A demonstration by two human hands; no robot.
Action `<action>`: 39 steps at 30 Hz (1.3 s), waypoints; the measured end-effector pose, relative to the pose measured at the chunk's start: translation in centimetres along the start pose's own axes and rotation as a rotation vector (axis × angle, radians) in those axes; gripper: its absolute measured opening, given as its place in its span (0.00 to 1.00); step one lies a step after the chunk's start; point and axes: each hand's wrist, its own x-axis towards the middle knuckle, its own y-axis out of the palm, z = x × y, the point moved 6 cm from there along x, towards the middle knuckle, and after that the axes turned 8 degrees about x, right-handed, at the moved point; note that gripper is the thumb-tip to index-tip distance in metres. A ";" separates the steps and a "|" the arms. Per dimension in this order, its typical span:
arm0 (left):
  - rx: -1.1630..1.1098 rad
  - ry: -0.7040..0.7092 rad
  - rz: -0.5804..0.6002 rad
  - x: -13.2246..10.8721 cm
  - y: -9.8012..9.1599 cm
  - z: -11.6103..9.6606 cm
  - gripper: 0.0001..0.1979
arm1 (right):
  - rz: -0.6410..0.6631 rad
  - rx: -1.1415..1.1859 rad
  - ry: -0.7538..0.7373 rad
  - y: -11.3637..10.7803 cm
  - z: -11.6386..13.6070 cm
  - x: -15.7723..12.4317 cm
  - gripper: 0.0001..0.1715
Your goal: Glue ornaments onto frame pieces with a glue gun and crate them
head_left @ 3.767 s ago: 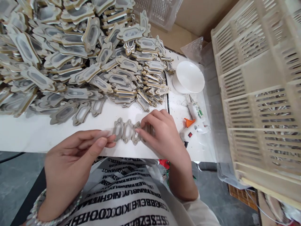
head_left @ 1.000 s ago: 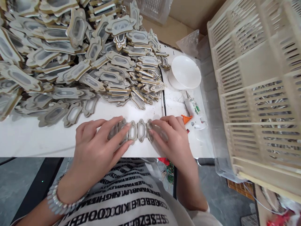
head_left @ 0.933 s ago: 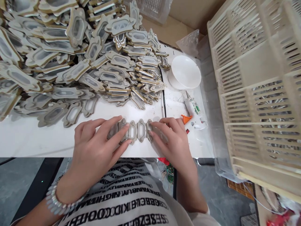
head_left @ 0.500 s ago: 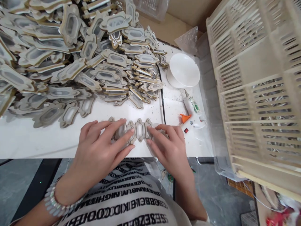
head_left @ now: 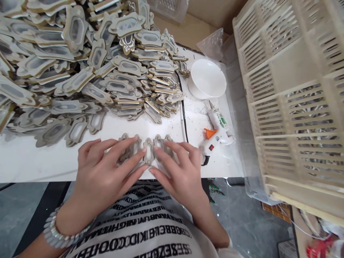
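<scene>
A short row of small grey frame-shaped pieces (head_left: 148, 151) lies on the white table near its front edge, each with an oval hole. My left hand (head_left: 107, 168) rests over the row's left part, fingers spread, fingertips touching the pieces. From the right, my right hand (head_left: 182, 168) reaches over the right-hand pieces with its fingers apart, touching them. Neither hand lifts anything. Parts of the outer pieces are hidden under my fingers. Behind the hands, a big heap of similar frame pieces (head_left: 118, 86) with tan edges covers the left and back of the table.
A white bowl (head_left: 207, 79) stands at the back right. In front of it lies a white glue gun (head_left: 215, 138) with an orange trigger. A black cable (head_left: 184, 111) runs between heap and bowl. A large slatted beige plastic crate (head_left: 285, 82) rises on the right.
My right hand has moved left along the row, closer to my left hand. My left hand has shifted slightly left. The pieces under my fingers have moved a little left too.
</scene>
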 end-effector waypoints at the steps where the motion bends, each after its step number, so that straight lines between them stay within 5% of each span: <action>1: 0.000 -0.007 0.012 0.0 0.1 0.0 0.12 | 0.015 -0.005 -0.008 0.2 0.1 0.2 0.22; 7: -0.025 0.011 0.026 0.5 0.5 -0.3 0.12 | 0.123 0.000 -0.040 1.2 0.0 1.4 0.28; 11: -0.036 0.035 -0.001 0.8 0.1 -0.3 0.13 | 0.026 0.011 -0.049 0.2 -0.1 1.2 0.28; 14: -0.030 0.045 -0.032 0.8 -0.3 -0.3 0.16 | -0.136 0.015 0.035 -1.8 -1.4 0.3 0.23; 18: -0.057 0.005 -0.032 2.0 -0.5 -0.9 0.13 | -0.521 0.024 0.191 -5.3 -4.5 -2.6 0.13; 24: -0.148 0.059 -0.030 7.7 0.8 -6.8 0.07 | -0.836 0.207 0.338 -6.7 -7.4 -6.2 0.07; 30: -0.103 0.118 0.034 12.1 3.6 -12.9 0.07 | -0.813 0.275 0.414 -6.0 -8.2 -8.3 0.06; 35: -0.104 0.123 -0.009 13.1 4.3 -14.1 0.06 | -0.726 0.345 0.456 -5.4 -8.6 -9.1 0.01; 39: -0.152 0.134 -0.098 12.9 3.8 -13.7 0.07 | -0.624 0.481 0.488 -4.1 -7.9 -8.7 0.11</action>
